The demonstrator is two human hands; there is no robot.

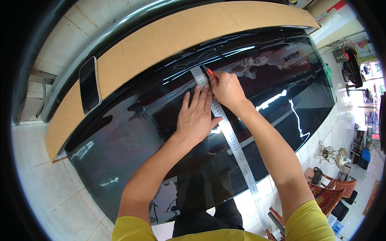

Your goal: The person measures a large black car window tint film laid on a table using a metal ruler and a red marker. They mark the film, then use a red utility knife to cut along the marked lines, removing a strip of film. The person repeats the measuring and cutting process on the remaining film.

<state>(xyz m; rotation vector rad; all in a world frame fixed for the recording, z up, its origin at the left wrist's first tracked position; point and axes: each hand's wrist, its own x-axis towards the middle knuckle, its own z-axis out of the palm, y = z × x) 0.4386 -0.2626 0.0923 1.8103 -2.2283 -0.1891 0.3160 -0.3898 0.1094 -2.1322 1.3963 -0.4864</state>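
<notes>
A long steel ruler (235, 148) lies across a glossy dark sheet of film (128, 148), running from near its far edge past its near edge. My left hand (197, 117) is laid flat with fingers stretched out, its fingertips pressing along the ruler's left side. Close to the ruler's far end, my right hand (229, 90) is closed around a red cutter knife (210, 73). The thin tip of the knife meets the film just beside the ruler. Part of the knife's body is hidden within my fingers.
Along the film's far side stretches a long brown cardboard box (181, 26), with a dark-screened phone (89, 86) on its left part. White floor tiles (60, 193) surround the work surface. Carved chairs with red seats (327, 197) stand at the lower right.
</notes>
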